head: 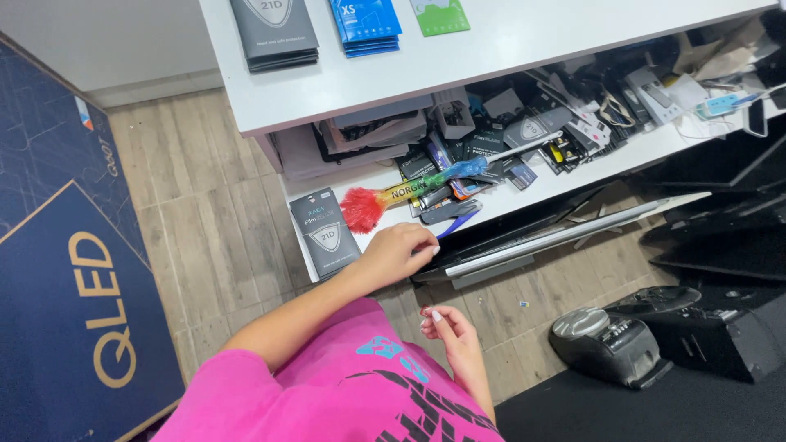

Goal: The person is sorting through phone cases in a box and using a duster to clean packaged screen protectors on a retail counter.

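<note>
My left hand [399,250] reaches out from the pink sleeve to the front edge of a white lower shelf [372,176]. Its fingers are curled with the tips together on the edge, and I see nothing in them. A grey flat packet [323,231] lies just left of it. A rainbow-coloured feather duster [413,190] with a red tuft lies just beyond it. My right hand [449,329] hovers close to my body above the floor. Its fingers are loosely curled with the thumb against the fingertips, and nothing shows in it.
The shelf is crammed with dark packets and small boxes [532,123]. On the white counter [491,49] above stand stacks of grey [274,33], blue [366,24] and green [440,15] packets. A large blue carton [65,270] leans at the left. Black devices [610,345] sit on the floor at the right.
</note>
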